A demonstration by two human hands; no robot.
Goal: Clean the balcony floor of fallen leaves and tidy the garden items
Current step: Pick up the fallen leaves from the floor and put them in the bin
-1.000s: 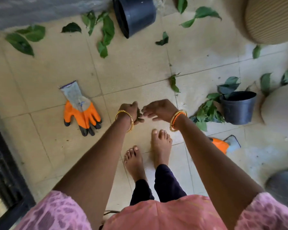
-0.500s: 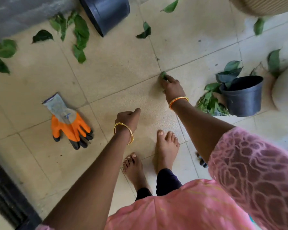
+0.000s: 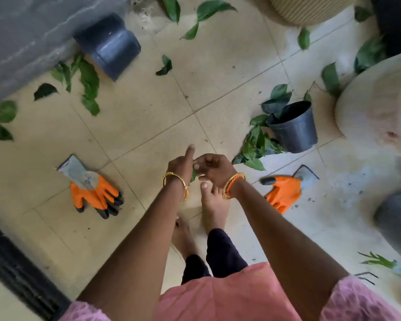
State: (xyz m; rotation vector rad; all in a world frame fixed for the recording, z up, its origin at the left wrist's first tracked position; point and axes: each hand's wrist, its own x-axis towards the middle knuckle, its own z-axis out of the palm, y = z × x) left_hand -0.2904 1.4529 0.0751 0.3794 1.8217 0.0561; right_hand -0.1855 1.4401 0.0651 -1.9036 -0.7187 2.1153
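Both hands are held together above the bare feet, over the tiled balcony floor (image 3: 134, 126). The left hand (image 3: 180, 164) is curled, with its thumb raised, and a small green leaf (image 3: 193, 175) is seen at its inner edge. The right hand (image 3: 214, 166) is brought against it, its fingertips (image 3: 196, 166) pinched at the top of that leaf; which of the two hands carries the leaf's weight cannot be told, as the spot is small and partly covered.

Places are given from the upright black pot (image 3: 293, 126), which stands to the right of the hands. A heap of leaves (image 3: 256, 144) lies against its left side, and more leaves (image 3: 278, 95) rest at its far rim. An orange glove (image 3: 284, 192) lies below the pot, near the right wrist. A second orange and grey glove (image 3: 92, 186) lies well to the left of the pot, beyond the hands. A tipped black pot (image 3: 109, 46) lies far up and left, by the grey wall, with scattered leaves (image 3: 86, 85) beside it. A large pale planter (image 3: 377, 100) stands just right of the upright pot.
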